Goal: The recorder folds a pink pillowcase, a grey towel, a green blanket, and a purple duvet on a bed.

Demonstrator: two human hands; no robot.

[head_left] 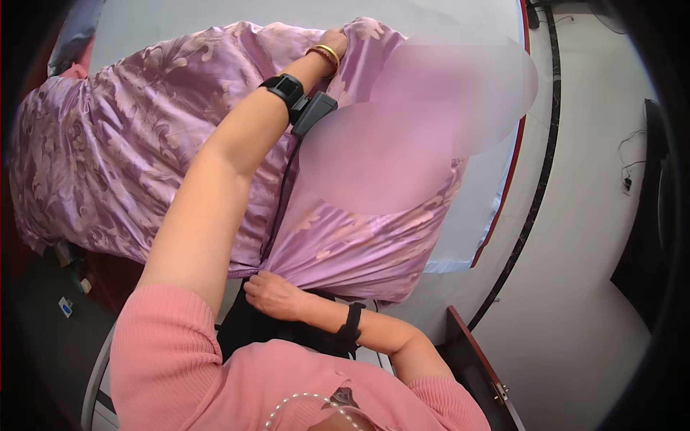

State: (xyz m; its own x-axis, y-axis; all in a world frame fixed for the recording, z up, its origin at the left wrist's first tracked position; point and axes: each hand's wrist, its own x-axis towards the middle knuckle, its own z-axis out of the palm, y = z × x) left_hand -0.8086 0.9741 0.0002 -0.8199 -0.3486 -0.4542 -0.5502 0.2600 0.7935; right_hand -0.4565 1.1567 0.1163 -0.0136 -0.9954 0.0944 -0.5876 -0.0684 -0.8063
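Observation:
A shiny purple satin quilt cover (151, 151) with a pale leaf pattern lies rumpled across a light-coloured bed surface (172, 21). My left hand (335, 43) reaches to its far edge, closed on the cloth with the fingertips partly hidden in the folds. At the near edge, my right hand (273, 294) pinches the cover, and creases fan out from that grip. A black device (313, 113) is strapped to my left wrist, with a dark cable running down over the cloth. Blurred patches hide part of the cover's right side.
A red edge (523, 136) borders the bed on the right, beside a pale floor with a black stripe (550, 144). A dark red wooden panel (485, 359) with metal fittings stands at lower right. A black flat screen (650, 215) is at far right.

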